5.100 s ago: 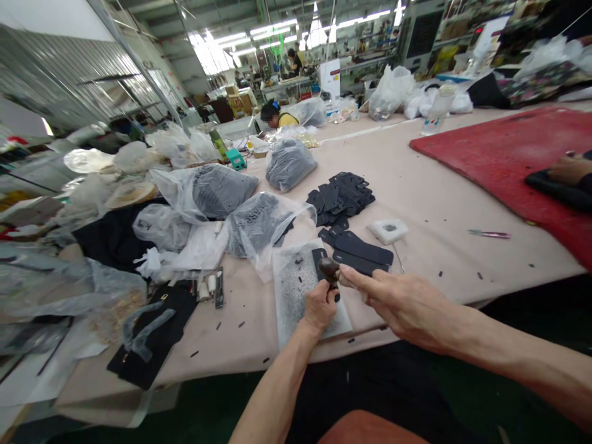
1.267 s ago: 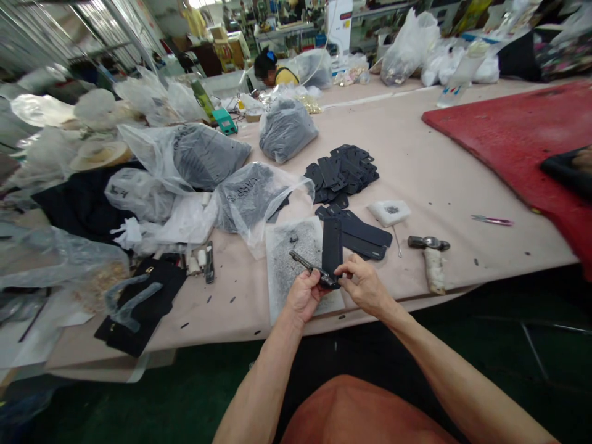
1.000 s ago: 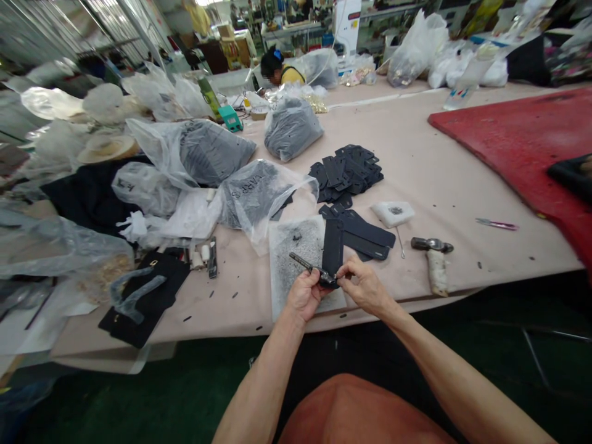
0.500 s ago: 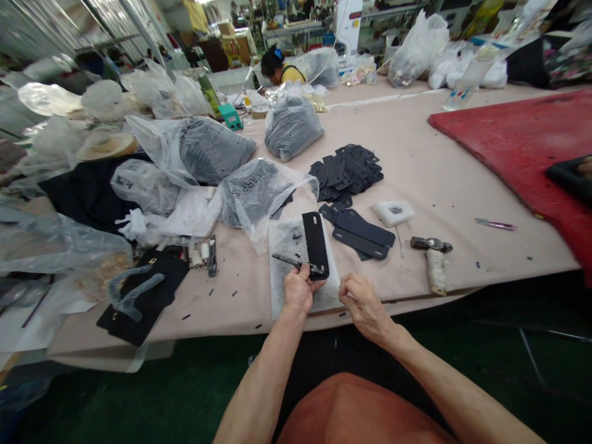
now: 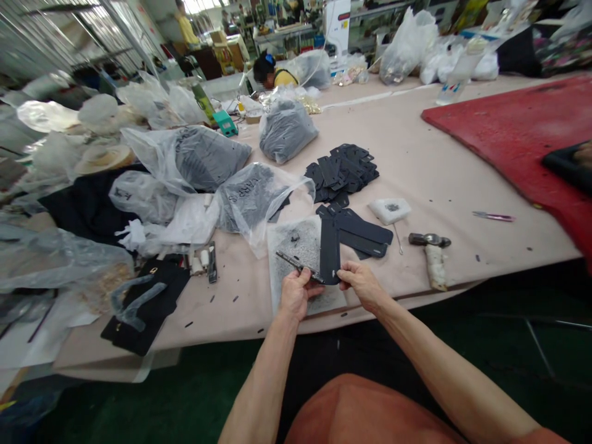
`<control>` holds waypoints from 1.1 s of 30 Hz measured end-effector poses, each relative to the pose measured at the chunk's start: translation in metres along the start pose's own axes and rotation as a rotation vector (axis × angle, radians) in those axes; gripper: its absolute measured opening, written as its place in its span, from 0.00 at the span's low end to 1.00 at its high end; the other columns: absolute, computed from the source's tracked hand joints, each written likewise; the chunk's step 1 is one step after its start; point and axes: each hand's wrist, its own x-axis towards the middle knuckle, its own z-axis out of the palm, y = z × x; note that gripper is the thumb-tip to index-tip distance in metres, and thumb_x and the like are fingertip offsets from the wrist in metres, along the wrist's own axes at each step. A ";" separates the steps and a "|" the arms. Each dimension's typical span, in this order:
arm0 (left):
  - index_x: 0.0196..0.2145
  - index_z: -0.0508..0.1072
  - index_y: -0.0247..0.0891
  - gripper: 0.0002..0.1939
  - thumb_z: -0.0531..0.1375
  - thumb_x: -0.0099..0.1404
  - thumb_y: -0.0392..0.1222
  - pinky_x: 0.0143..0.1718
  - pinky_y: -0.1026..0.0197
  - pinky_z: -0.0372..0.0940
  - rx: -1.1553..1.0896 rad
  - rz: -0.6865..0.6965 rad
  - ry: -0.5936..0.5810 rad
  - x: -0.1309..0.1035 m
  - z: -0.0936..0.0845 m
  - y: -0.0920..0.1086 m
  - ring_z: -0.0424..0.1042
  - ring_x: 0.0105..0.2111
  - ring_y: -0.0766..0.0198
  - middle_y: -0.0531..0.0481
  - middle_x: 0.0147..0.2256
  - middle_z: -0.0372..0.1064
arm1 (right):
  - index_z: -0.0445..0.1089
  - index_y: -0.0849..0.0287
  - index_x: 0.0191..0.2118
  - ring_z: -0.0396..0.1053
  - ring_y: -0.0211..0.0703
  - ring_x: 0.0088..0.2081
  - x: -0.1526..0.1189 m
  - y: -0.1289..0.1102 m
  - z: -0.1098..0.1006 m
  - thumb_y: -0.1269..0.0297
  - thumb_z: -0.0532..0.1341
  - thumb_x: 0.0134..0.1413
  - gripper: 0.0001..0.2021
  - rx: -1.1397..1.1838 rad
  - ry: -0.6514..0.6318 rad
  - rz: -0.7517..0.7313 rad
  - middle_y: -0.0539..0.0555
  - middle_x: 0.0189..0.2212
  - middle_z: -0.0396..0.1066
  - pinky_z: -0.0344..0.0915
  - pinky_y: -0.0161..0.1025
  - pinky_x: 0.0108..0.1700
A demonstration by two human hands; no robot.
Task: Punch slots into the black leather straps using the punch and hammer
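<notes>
At six o'clock on the table (image 5: 398,142), the left hand (image 5: 294,293) grips a metal stick (image 5: 288,259). The right hand (image 5: 364,285) has come back and pinches the corner of the black strip (image 5: 330,250), which points to twelve o'clock between them. So the strip is probably steadier.

Both forearms (image 5: 269,364) extend across the near edge of the counter (image 5: 407,154). Left hand (image 5: 294,295): thumb uppermost, fingers curled, gripping. Right hand (image 5: 364,286): fingertips pinched together.

The floor (image 5: 203,394) is green, with perhaps windows (image 5: 203,5) behind.
</notes>
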 end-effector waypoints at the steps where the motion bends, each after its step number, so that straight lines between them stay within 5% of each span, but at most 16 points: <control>1: 0.33 0.70 0.34 0.17 0.68 0.52 0.48 0.22 0.62 0.71 0.082 0.016 0.026 0.002 -0.005 0.005 0.75 0.24 0.61 0.46 0.29 0.76 | 0.64 0.58 0.23 0.60 0.34 0.20 0.000 0.000 -0.001 0.56 0.63 0.40 0.12 0.016 0.013 0.008 0.47 0.17 0.63 0.56 0.34 0.25; 5: 0.27 0.70 0.34 0.15 0.68 0.51 0.47 0.14 0.68 0.63 0.456 0.095 0.133 0.010 -0.030 0.024 0.70 0.15 0.64 0.50 0.18 0.71 | 0.63 0.59 0.21 0.60 0.33 0.19 -0.002 -0.002 -0.002 0.57 0.64 0.40 0.12 0.055 0.003 0.020 0.47 0.16 0.63 0.57 0.33 0.25; 9: 0.26 0.70 0.34 0.18 0.69 0.49 0.50 0.16 0.67 0.65 0.406 0.103 0.078 0.009 -0.039 0.033 0.70 0.17 0.65 0.51 0.20 0.71 | 0.65 0.59 0.23 0.60 0.34 0.19 -0.002 -0.003 0.000 0.57 0.64 0.39 0.11 0.065 -0.013 0.023 0.47 0.17 0.63 0.57 0.33 0.24; 15: 0.33 0.73 0.33 0.23 0.71 0.46 0.52 0.28 0.61 0.71 0.095 0.252 0.049 0.007 -0.018 0.017 0.74 0.26 0.63 0.50 0.29 0.74 | 0.66 0.58 0.27 0.60 0.34 0.19 0.016 0.006 0.004 0.60 0.61 0.39 0.09 -0.071 0.012 -0.043 0.45 0.18 0.63 0.56 0.33 0.23; 19: 0.38 0.76 0.32 0.22 0.69 0.51 0.51 0.32 0.62 0.70 0.202 0.274 -0.072 0.017 -0.008 0.009 0.75 0.32 0.60 0.45 0.34 0.76 | 0.68 0.59 0.35 0.60 0.35 0.19 0.034 0.008 0.003 0.63 0.59 0.38 0.14 -0.189 0.010 -0.087 0.44 0.17 0.62 0.56 0.33 0.23; 26: 0.44 0.77 0.35 0.17 0.64 0.56 0.40 0.38 0.61 0.67 0.540 0.264 -0.317 0.020 -0.001 0.015 0.73 0.36 0.61 0.48 0.36 0.76 | 0.71 0.62 0.36 0.61 0.36 0.22 0.049 0.011 -0.001 0.64 0.58 0.40 0.14 -0.329 0.012 -0.155 0.46 0.20 0.65 0.55 0.33 0.24; 33: 0.36 0.76 0.34 0.09 0.61 0.57 0.38 0.35 0.61 0.67 0.638 0.312 -0.270 0.029 0.003 0.010 0.72 0.31 0.62 0.49 0.32 0.75 | 0.72 0.62 0.31 0.59 0.34 0.21 0.047 0.013 0.004 0.65 0.59 0.38 0.11 -0.175 -0.017 -0.116 0.46 0.19 0.66 0.55 0.32 0.23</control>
